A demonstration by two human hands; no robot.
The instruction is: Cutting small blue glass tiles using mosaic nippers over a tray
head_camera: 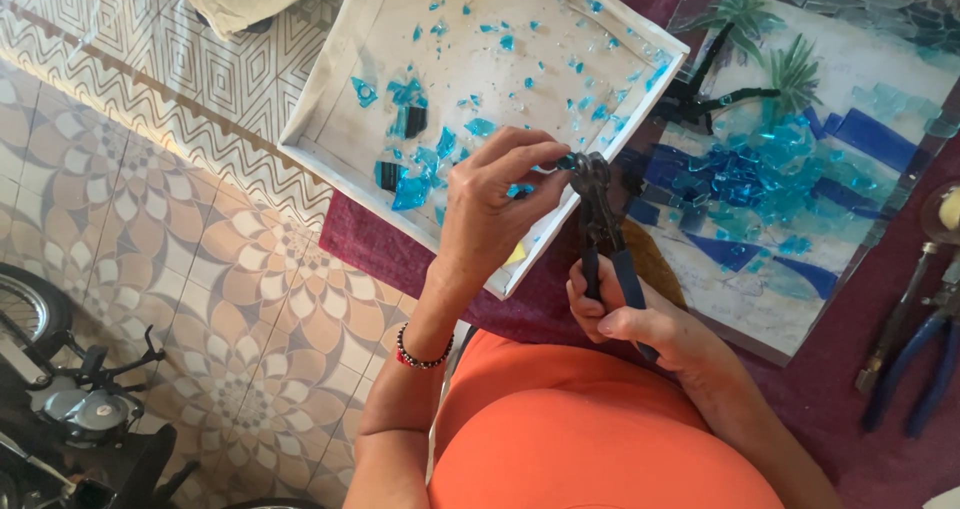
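**Fingers pinching blue glass at the nipper's head, over the tray's near edge**

Fingers [528, 159] of the left hand [490, 209] are pinching a small blue glass piece [566, 161] between thumb and fingertips, holding it right against the head of the nippers [597, 209]. The right hand [640, 324] is wrapping closed around the blue handles, fingers pressed together on them, just above the orange shirt [590, 439].

All of this is happening over the near rim of the white tray [330, 79], which is lying tilted on the dark red cloth [370, 244] and holding scattered blue shards [410, 94]. The tray's left corner is hanging past the table edge, above the patterned floor tiles [230, 299].

To the right, touching the tray's far corner, the mosaic panel [790, 169] is filling most of the table, so little bare cloth is showing between tray and panel. More pliers with blue handles [925, 369] are lying near the panel's right edge. Open room is lying mainly to the left, over the floor, where a motorbike [80, 399] is standing at the lower corner.
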